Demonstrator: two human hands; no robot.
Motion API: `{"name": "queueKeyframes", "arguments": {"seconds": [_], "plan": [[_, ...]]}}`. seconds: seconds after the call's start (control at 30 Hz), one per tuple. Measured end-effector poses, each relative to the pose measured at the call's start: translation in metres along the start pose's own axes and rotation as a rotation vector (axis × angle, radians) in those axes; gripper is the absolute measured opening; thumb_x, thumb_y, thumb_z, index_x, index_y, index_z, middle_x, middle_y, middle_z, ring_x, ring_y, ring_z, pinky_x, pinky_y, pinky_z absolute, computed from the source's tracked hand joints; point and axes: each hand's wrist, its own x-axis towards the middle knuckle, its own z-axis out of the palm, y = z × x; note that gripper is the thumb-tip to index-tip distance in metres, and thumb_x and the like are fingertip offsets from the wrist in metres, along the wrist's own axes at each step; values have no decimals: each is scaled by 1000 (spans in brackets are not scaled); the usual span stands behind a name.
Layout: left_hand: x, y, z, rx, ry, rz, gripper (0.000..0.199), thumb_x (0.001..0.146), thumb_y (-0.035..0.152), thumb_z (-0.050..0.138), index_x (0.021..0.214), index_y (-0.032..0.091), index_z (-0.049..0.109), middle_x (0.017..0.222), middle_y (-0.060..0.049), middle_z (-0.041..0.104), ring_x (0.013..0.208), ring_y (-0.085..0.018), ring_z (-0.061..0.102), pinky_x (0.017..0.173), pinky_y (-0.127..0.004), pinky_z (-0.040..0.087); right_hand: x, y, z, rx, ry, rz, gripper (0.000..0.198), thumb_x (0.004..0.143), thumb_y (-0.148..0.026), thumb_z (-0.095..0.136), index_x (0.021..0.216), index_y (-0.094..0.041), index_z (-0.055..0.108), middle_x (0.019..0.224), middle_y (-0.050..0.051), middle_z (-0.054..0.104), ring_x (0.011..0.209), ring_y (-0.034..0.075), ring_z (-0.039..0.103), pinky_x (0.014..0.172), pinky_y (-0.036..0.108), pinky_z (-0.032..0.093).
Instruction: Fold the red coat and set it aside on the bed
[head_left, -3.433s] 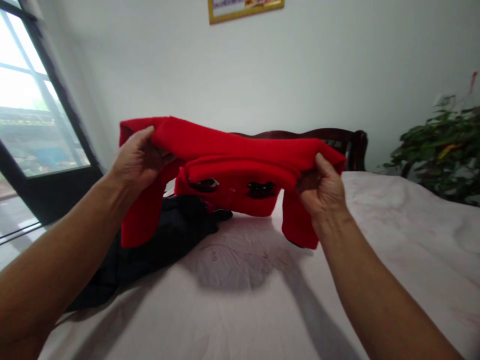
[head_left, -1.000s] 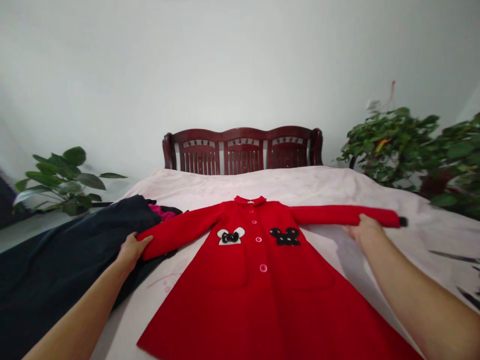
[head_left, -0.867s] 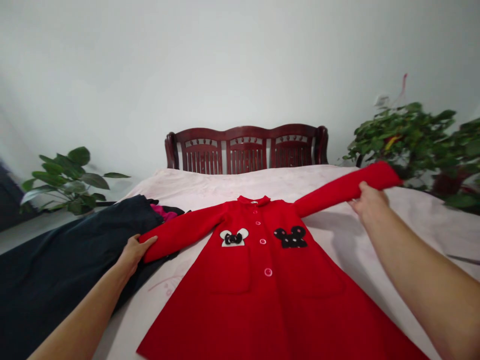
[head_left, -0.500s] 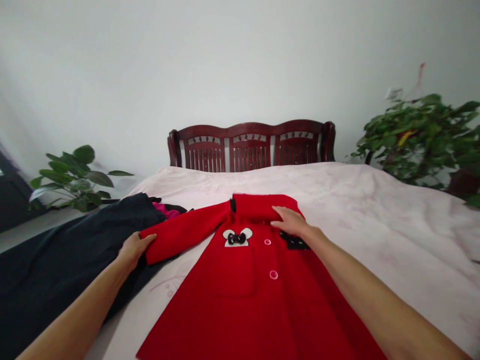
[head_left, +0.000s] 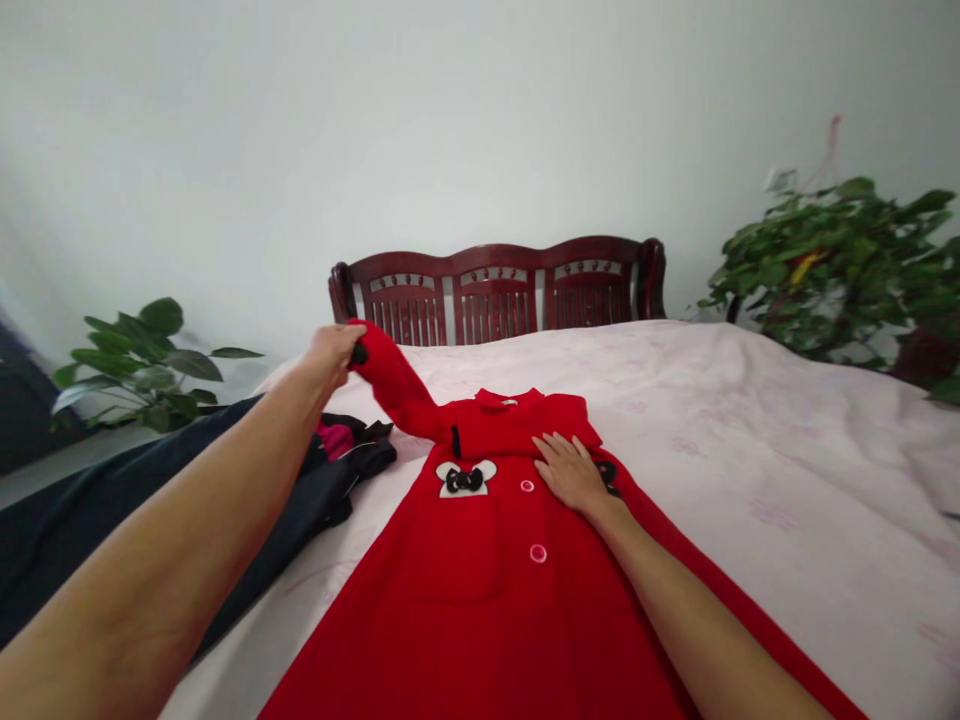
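A red coat [head_left: 457, 560] with round buttons and a black-and-white bow patch lies front up on the bed. My left hand [head_left: 335, 350] grips the cuff end of one sleeve [head_left: 397, 385] and holds it raised above the bed; black shows at the cuff. The other sleeve [head_left: 495, 425] is folded across the chest below the collar. My right hand [head_left: 574, 472] rests flat on the coat's chest, fingers spread, beside the upper button and partly over a black patch.
Dark clothes [head_left: 300, 520] with a pink piece [head_left: 335, 440] lie left of the coat. A pale floral sheet [head_left: 720, 480] covers the bed. Behind it stands a carved wooden headboard [head_left: 495, 290]. Leafy plants [head_left: 142, 360] flank both sides, the larger plant [head_left: 847, 270] at right.
My left hand has lifted the sleeve's cuff up and to the right, off the dark clothes. My right hand has shifted slightly down onto the chest, and the collar now shows.
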Motion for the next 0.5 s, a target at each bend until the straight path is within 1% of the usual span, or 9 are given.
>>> {"name": "queueKeyframes", "arguments": {"seconds": [0.07, 0.1, 0.13, 0.17, 0.23, 0.3, 0.33, 0.4, 0.5], "plan": [[1, 31, 38, -63, -144, 125, 55, 106, 39, 27, 139, -2, 38, 126, -19, 63, 100, -15, 65, 85, -30, 49, -1, 0, 0, 21, 32, 12, 55, 96, -38, 40, 145, -16, 49, 152, 10, 49, 145, 25, 36, 122, 45, 16], [-3, 41, 57, -75, -211, 176, 54, 106, 43, 25, 143, 4, 37, 129, -17, 63, 103, -14, 66, 87, -30, 49, -1, 0, -1, 33, 54, 25, 54, 96, -37, 41, 144, -16, 50, 151, 11, 50, 144, 25, 38, 122, 44, 18], [-11, 44, 76, -67, -291, 236, 53, 106, 43, 24, 145, 9, 35, 133, -17, 61, 108, -15, 65, 91, -31, 50, -1, 1, -3, 45, 81, 44, 53, 96, -35, 41, 143, -15, 51, 149, 11, 52, 142, 25, 40, 121, 43, 21], [-21, 42, 94, -37, -360, 282, 50, 106, 40, 28, 147, 12, 35, 137, -17, 59, 115, -17, 63, 95, -33, 49, -2, 1, -4, 56, 111, 70, 51, 96, -33, 39, 141, -13, 53, 146, 12, 55, 139, 25, 44, 119, 42, 24], [-47, 23, 125, 96, -444, 331, 51, 99, 33, 45, 146, 13, 39, 145, -18, 53, 129, -24, 55, 105, -39, 45, -3, 3, -7, 79, 177, 136, 46, 94, -26, 36, 132, -12, 59, 133, 15, 64, 129, 26, 52, 114, 40, 33], [-75, -9, 147, 213, -483, 330, 61, 88, 27, 61, 144, 11, 43, 148, -21, 49, 137, -31, 46, 113, -46, 37, -5, 5, -9, 105, 243, 204, 43, 90, -17, 35, 122, -14, 65, 119, 14, 69, 117, 25, 58, 107, 37, 39], [-87, -26, 155, 272, -501, 324, 65, 84, 26, 65, 144, 13, 44, 149, -21, 48, 139, -34, 43, 114, -50, 35, -5, 6, -10, 118, 276, 236, 43, 87, -14, 35, 119, -16, 66, 116, 12, 69, 114, 25, 58, 105, 36, 41], [-105, -57, 164, 377, -512, 309, 67, 82, 25, 65, 145, 19, 45, 155, -18, 40, 143, -37, 36, 114, -56, 32, -7, 7, -11, 138, 346, 299, 47, 83, -9, 35, 119, -18, 64, 116, 11, 68, 112, 25, 58, 102, 36, 43], [-116, -83, 168, 487, -504, 313, 58, 86, 24, 56, 144, 26, 47, 152, -14, 43, 140, -34, 39, 112, -55, 34, -10, 5, -13, 148, 447, 386, 51, 85, -12, 34, 131, -15, 56, 123, 15, 63, 117, 28, 53, 102, 41, 42]]}}
